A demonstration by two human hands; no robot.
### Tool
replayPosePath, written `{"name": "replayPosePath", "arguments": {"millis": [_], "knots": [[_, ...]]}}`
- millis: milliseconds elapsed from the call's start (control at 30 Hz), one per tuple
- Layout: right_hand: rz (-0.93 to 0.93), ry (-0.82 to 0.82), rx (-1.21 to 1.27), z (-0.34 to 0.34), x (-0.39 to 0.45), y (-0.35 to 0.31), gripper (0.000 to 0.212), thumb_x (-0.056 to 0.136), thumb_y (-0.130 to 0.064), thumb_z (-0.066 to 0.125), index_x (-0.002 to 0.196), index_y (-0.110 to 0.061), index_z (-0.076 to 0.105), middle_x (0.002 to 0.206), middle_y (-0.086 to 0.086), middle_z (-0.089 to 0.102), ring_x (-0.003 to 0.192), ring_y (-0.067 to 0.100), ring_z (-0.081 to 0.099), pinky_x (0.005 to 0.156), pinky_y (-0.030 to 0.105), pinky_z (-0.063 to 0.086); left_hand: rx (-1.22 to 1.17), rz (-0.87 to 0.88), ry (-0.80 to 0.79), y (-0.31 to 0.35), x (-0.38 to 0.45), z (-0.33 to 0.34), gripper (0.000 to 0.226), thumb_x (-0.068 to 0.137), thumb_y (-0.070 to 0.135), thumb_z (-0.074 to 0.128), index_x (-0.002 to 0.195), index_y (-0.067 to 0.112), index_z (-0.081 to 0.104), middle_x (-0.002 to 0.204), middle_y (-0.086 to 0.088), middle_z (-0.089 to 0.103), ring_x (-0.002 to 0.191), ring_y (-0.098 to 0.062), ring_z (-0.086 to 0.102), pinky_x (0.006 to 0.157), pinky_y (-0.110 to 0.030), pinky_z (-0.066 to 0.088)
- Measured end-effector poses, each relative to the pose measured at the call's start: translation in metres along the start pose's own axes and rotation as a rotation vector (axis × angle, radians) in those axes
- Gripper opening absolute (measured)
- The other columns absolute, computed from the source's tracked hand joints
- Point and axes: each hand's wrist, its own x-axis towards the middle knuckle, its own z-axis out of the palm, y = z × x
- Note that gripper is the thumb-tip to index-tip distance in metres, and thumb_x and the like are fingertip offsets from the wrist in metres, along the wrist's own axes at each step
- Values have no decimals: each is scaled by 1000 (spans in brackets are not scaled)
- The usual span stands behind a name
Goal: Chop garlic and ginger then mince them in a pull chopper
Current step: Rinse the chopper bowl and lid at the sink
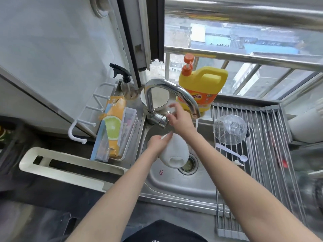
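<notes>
**White chopper part held over the sink, tap handle touched**

A white, rounded chopper part [174, 151] is held over the steel sink [174, 186], tilted, with its flatter end turned down toward the drain [189, 164]. It is gripped at its upper end by the left hand [157, 143], whose fingers are curled round it. The right hand [178, 117] is raised to the tap [167, 95]; its fingertips are set at the small handle on the side of the tap's base, with the fingers loosely bent. Whether the handle is pinched or only touched cannot be told, as the hand is blurred.

A clear, domed chopper bowl [230, 130] is laid upside down on the roll-up drying rack [272, 154] that spans the right side of the sink. Just in front of it on the rack, a white spoon [232, 152] is laid at a slant. No garlic or ginger can be made out.

Behind the tap, a white bowl [157, 100] is stood on the sink ledge, and a yellow detergent jug [202, 86] with an orange pump is stood beside it at the window. A clear spray bottle [126, 82] with a black trigger is set in the corner to the left. A clear tray [130, 126] left of the sink holds an orange and blue box [111, 126]. A white rack [57, 170] is laid on the dark surface [43, 206] nearer the camera.
</notes>
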Motion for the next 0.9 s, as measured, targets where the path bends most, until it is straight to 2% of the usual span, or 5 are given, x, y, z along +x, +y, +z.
{"name": "replayPosePath", "arguments": {"millis": [233, 367, 500, 700, 900], "knots": [[599, -230, 448, -6, -82, 54, 42, 85, -46, 65, 107, -10, 62, 97, 9, 71, 75, 19, 69, 63, 32, 55, -324, -178, -178, 2, -7, -1, 61, 88, 56, 57, 112, 1, 64, 93, -12, 71, 81, -26, 69, 70, -32, 56], [446, 322, 341, -8, -100, 63, 35, 81, -44, 69, 98, -15, 56, 91, -5, 62, 80, 16, 59, 59, 24, 40, -479, -300, -362, 6, -18, 1, 64, 92, 64, 36, 111, 8, 61, 105, -12, 69, 92, -29, 67, 74, -39, 55], [201, 389, 7, 0, -113, 66, 42, 81, -43, 71, 107, -17, 52, 91, 0, 61, 79, 20, 55, 65, 29, 37, -202, -344, -391, 5, -32, 7, 57, 87, 65, 44, 105, 11, 55, 88, -4, 60, 73, -20, 55, 67, -31, 43], [-44, 315, -399, 0, -131, 83, 46, 88, -45, 61, 117, -12, 51, 99, 8, 64, 77, 30, 64, 57, 30, 40, -186, -327, -452, 4, -39, 26, 60, 88, 66, 42, 116, 14, 53, 115, -10, 53, 108, -32, 51, 90, -52, 43], [311, 441, -63, 0, -149, 96, 37, 88, -43, 61, 112, -20, 46, 97, 4, 63, 87, 29, 61, 65, 32, 40, -205, -317, -542, 1, -44, 32, 50, 84, 61, 55, 111, 18, 59, 116, -10, 61, 104, -29, 60, 86, -46, 51]]}}
